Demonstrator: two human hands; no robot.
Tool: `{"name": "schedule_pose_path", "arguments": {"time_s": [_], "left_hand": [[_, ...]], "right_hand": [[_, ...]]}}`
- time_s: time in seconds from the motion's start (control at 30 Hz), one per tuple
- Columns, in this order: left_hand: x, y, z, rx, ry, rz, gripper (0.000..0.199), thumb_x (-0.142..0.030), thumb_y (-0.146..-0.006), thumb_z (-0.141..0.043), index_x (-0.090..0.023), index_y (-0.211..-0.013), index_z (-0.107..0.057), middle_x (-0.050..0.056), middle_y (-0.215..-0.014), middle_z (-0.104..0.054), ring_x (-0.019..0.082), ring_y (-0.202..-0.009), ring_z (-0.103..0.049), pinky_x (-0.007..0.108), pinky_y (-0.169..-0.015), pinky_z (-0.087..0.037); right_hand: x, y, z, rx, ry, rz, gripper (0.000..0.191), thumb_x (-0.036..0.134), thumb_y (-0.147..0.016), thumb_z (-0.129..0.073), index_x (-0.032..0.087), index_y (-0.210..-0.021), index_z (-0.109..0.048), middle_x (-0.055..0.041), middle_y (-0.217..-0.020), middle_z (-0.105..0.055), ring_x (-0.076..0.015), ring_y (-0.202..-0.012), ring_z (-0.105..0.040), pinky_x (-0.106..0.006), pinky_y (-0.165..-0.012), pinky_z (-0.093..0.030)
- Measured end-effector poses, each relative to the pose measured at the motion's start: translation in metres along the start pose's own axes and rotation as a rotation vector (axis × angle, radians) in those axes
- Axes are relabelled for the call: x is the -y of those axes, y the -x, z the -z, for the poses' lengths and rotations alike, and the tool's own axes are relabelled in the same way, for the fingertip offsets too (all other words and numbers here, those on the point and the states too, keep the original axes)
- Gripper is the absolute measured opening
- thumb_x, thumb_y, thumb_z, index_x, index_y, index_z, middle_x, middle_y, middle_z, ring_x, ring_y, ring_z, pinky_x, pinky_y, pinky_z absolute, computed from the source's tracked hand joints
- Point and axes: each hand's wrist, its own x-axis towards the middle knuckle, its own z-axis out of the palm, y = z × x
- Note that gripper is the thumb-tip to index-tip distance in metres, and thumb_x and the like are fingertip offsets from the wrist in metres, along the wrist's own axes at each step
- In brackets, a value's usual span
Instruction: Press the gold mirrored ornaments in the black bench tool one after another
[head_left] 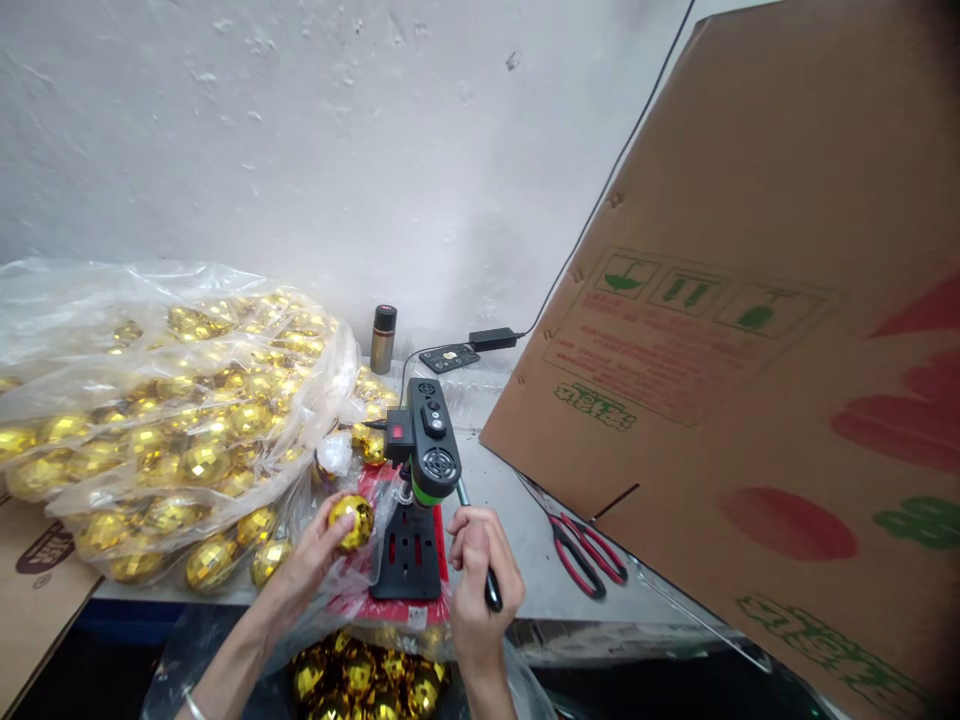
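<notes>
My left hand (322,548) has its fingers closed around a shiny gold faceted ball (351,522). It holds the ball just left of a small black bench press (431,440), which has a green ring under its head. The press's slotted black base plate (406,570) rests on a red sheet (441,545). On the right side of the press, my right hand (484,570) wraps round its lever (492,590), whose black grip end sticks out below the fist. Clear plastic partly covers the area between the ball and the base.
A big clear bag (187,400) of gold balls fills the left. More balls (367,680) lie in a bag below the table edge. Red-handled scissors (589,555) lie by a large carton (750,350). A bottle (382,340) and a power adapter (493,339) stand near the wall.
</notes>
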Motion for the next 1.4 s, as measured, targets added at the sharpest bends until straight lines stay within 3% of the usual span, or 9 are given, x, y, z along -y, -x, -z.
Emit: {"name": "schedule_pose_path", "arguments": {"time_s": [0.07, 0.2, 0.3, 0.43, 0.6, 0.7, 0.77, 0.97, 1.4], "left_hand": [[0.012, 0.007, -0.007, 0.059, 0.097, 0.080, 0.081, -0.054, -0.067, -0.098, -0.026, -0.133, -0.060, 0.004, -0.111, -0.075, 0.021, -0.096, -0.074, 0.029, -0.082, -0.059], [0.041, 0.012, -0.016, 0.139, 0.107, 0.179, 0.086, -0.068, -0.078, -0.086, -0.033, -0.148, -0.050, 0.002, -0.108, -0.074, 0.014, -0.076, -0.071, 0.022, -0.058, -0.050], [0.061, 0.008, -0.023, 0.148, -0.008, 0.171, 0.084, -0.081, -0.085, -0.068, -0.035, -0.152, -0.047, 0.005, -0.115, -0.073, 0.016, -0.076, -0.072, 0.024, -0.057, -0.050], [0.077, -0.007, -0.027, 0.047, -0.181, 0.068, 0.087, -0.085, -0.087, -0.056, -0.031, -0.155, -0.046, 0.011, -0.136, -0.069, 0.023, -0.093, -0.076, 0.031, -0.067, -0.059], [0.072, -0.031, -0.016, 0.010, -0.446, -0.125, 0.086, -0.084, -0.089, -0.052, -0.023, -0.149, -0.058, 0.016, -0.161, -0.057, 0.035, -0.126, -0.068, 0.041, -0.081, -0.065], [0.064, -0.046, -0.006, 0.025, -0.561, -0.246, 0.079, -0.079, -0.091, -0.054, -0.023, -0.145, -0.062, 0.014, -0.158, -0.062, 0.035, -0.141, -0.061, 0.047, -0.105, -0.060], [0.060, -0.056, 0.001, 0.036, -0.589, -0.300, 0.080, -0.078, -0.088, -0.061, -0.020, -0.142, -0.064, 0.015, -0.152, -0.067, 0.035, -0.140, -0.062, 0.049, -0.116, -0.053], [0.063, -0.059, 0.008, 0.098, -0.660, -0.298, 0.073, -0.066, -0.084, -0.074, -0.018, -0.139, -0.066, 0.014, -0.132, -0.078, 0.034, -0.121, -0.073, 0.051, -0.109, -0.058], [0.064, -0.043, -0.020, 0.119, -0.938, -0.532, 0.054, -0.036, -0.085, -0.075, -0.021, -0.136, -0.066, 0.016, -0.134, -0.075, 0.037, -0.125, -0.068, 0.057, -0.110, -0.052]], "right_hand": [[0.000, -0.001, 0.000, 0.005, 0.004, -0.004, 0.036, 0.017, -0.110, -0.045, 0.022, -0.075, -0.053, 0.0020, -0.074, -0.056, -0.0105, -0.060, -0.051, -0.023, -0.054, -0.040], [0.002, -0.001, 0.000, 0.004, 0.022, -0.016, 0.034, 0.019, -0.111, -0.044, 0.022, -0.079, -0.057, 0.0021, -0.074, -0.056, -0.0099, -0.055, -0.047, -0.024, -0.051, -0.039], [0.003, 0.000, 0.001, -0.003, 0.025, -0.013, 0.035, 0.020, -0.111, -0.045, 0.022, -0.078, -0.057, 0.0018, -0.074, -0.056, -0.0101, -0.055, -0.047, -0.024, -0.052, -0.040], [0.004, 0.000, 0.002, 0.008, 0.028, -0.026, 0.036, 0.022, -0.111, -0.045, 0.022, -0.076, -0.056, 0.0013, -0.074, -0.057, -0.0104, -0.055, -0.048, -0.025, -0.051, -0.040], [0.004, -0.002, 0.002, 0.035, 0.035, -0.029, 0.037, 0.021, -0.111, -0.044, 0.022, -0.076, -0.054, 0.0015, -0.074, -0.057, -0.0101, -0.055, -0.046, -0.024, -0.051, -0.039], [0.005, -0.003, 0.002, 0.032, 0.033, -0.021, 0.037, 0.020, -0.111, -0.043, 0.022, -0.076, -0.053, 0.0011, -0.074, -0.058, -0.0103, -0.055, -0.047, -0.024, -0.051, -0.040], [0.006, -0.002, 0.002, 0.028, 0.032, -0.017, 0.038, 0.021, -0.111, -0.043, 0.022, -0.075, -0.053, 0.0007, -0.073, -0.059, -0.0107, -0.055, -0.048, -0.025, -0.051, -0.040], [0.007, -0.002, 0.002, 0.022, 0.022, -0.010, 0.037, 0.020, -0.111, -0.043, 0.022, -0.075, -0.053, 0.0008, -0.074, -0.060, -0.0103, -0.055, -0.048, -0.024, -0.051, -0.039], [0.006, -0.001, 0.003, 0.019, 0.040, 0.010, 0.033, 0.018, -0.110, -0.044, 0.022, -0.080, -0.058, 0.0012, -0.076, -0.062, -0.0102, -0.054, -0.048, -0.024, -0.052, -0.040]]}}
